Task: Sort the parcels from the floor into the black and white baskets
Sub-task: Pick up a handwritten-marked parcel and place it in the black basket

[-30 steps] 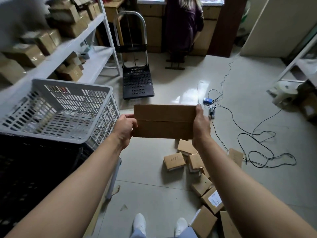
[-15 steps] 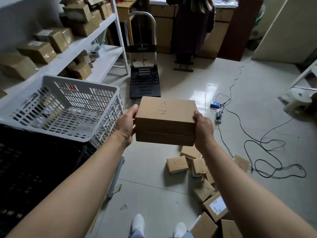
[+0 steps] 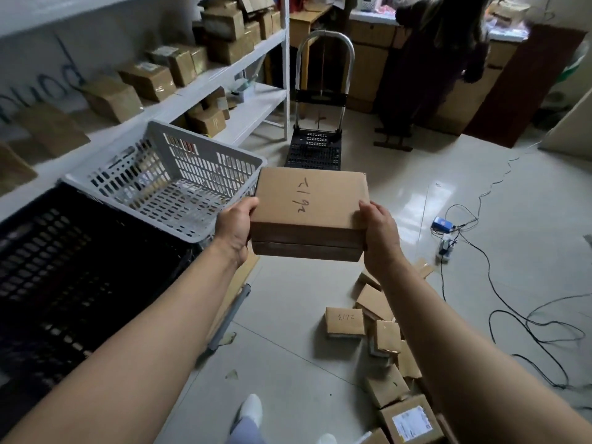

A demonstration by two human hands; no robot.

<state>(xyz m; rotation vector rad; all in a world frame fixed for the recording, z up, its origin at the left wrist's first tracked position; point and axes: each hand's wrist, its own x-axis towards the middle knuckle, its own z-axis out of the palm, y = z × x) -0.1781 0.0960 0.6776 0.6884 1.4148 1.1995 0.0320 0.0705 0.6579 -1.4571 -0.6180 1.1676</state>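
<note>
I hold a flat brown cardboard parcel [image 3: 309, 209] with handwriting on its top face, level at chest height. My left hand [image 3: 235, 224] grips its left end and my right hand [image 3: 378, 233] grips its right end. The parcel hangs just right of the white basket [image 3: 205, 149], which sits on the far part of the black basket [image 3: 73, 270] at my left. The white basket looks bare inside. Several smaller parcels [image 3: 344, 322] lie scattered on the floor below and to the right, partly hidden by my right arm.
White shelving [image 3: 224, 72] with several boxes runs along the left wall. A folding hand trolley [image 3: 315, 145] stands ahead. A person in dark clothes [image 3: 432, 62] stands at a counter at the back. Black cables [image 3: 512, 309] and a power strip lie on the floor at right.
The parcel has tipped from edge-on to flat, so its written top face shows. My view has shifted, bringing the baskets and shelves further into frame.
</note>
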